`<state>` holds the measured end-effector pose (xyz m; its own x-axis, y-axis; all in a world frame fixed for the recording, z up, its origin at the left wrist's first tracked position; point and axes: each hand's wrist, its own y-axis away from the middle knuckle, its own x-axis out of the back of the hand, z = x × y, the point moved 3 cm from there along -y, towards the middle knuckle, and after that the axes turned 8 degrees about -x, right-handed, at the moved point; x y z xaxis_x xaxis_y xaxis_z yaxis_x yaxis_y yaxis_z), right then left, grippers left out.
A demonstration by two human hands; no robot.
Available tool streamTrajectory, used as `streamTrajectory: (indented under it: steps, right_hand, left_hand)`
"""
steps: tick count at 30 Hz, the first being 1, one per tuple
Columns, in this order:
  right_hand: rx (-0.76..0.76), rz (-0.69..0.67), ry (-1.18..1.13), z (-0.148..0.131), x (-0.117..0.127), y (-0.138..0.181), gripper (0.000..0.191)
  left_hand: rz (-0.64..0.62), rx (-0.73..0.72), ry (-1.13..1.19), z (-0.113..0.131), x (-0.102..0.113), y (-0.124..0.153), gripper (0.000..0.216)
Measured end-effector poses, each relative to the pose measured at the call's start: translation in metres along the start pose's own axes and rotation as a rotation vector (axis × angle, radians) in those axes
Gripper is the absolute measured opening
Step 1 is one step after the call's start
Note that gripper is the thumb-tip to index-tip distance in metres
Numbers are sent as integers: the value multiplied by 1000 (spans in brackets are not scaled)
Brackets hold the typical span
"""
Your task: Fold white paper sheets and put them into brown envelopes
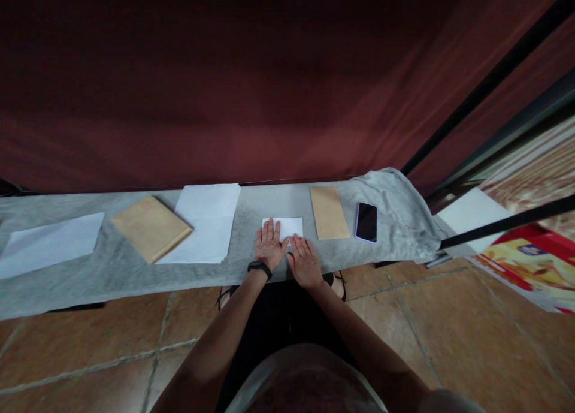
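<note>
Backing the whole scene: dark red curtain point(269, 101), full width, hanging behind the work area. Floor point(453, 323): orange-brown tiles with pale joints. Counter point(251, 200): long, narrow, running left to right, draped in gray cloth point(395, 212) that bunches up at the right end. Box point(530, 263): red and yellow, printed, past that end.

Stack of white paper point(213, 221): left of center, edges slightly uneven. White sheet point(54, 244): far left, lying slantwise. Pile of brown envelopes point(151, 228): set at an angle between these two, one corner overlapping the paper stack. Single brown envelope point(329, 212): flat, right of the hands, touching neither.

Left hand point(268, 245): palm down, grip flattened, fingers extended, nothing grasped. Right hand point(305, 262): likewise flat, grip empty, fingertips at the near right edge of the small paper. Thumbs close together.

Small white paper point(294, 225): on the counter in front of the person, partly covered by the left hand. Phone point(366, 222): screen dark, right of the single envelope, apart from it. Black wristband point(260, 270): left wrist.
</note>
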<state>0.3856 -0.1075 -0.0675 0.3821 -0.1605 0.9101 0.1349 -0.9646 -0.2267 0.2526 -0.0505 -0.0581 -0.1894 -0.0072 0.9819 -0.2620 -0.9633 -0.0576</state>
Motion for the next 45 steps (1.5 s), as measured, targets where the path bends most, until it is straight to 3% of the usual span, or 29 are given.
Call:
streamTrajectory:
  steps: [5,7,10,12,22,29,37,45]
  right_hand:
    - [40,24,4,8,8,19,53]
    - [50,38,1,10,9,18,51]
    - [39,51,4,9,9,17,48]
    - [27,46,12,8,9,17,45]
    - [-35,-1,9,3,19,14,44]
    - [-35,-19,28,1,19,14,46]
    - [-4,12,53,4,14,15,44]
    - [-7,33,76,5,9,16,54]
  left_hand:
    - [32,-7,2,1,1,2,70]
    - [14,-128,29,5,1,2,64]
    - [-69,-419,96,16,-1,-1,56]
    - [-103,-488,119,21,-3,-6,55]
    - [-125,-390,100,25,-6,-42,55]
    - [-152,-365,104,29,-1,-47,56]
    - [-110,-456,60,16,0,-4,56]
    - [-48,-353,38,-15,8,37,57]
